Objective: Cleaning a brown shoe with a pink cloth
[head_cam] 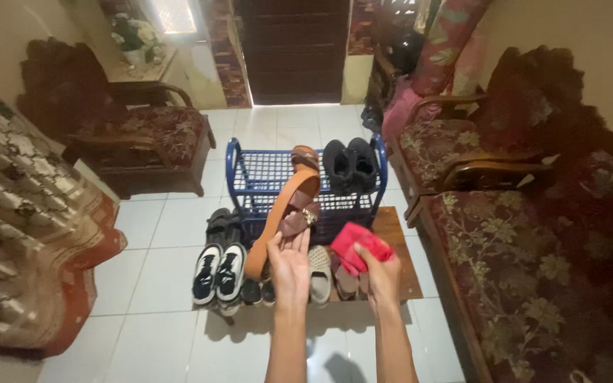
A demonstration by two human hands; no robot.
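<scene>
On the white tiled floor (157, 284) of a sitting room, before a blue wire shoe rack (264, 177), our left hand (289, 259) cups a tan wedge sandal (285, 213), its length slanting up-right, while our right hand (381, 273) pinches a red cloth (356, 245) just beside it.

Shoes crowd the low wooden bench (396, 234), and a blue rack (264, 177) blocks behind it. Bare floor tiles (157, 284) lie open left; the sofa (505, 269) walls the right.
</scene>
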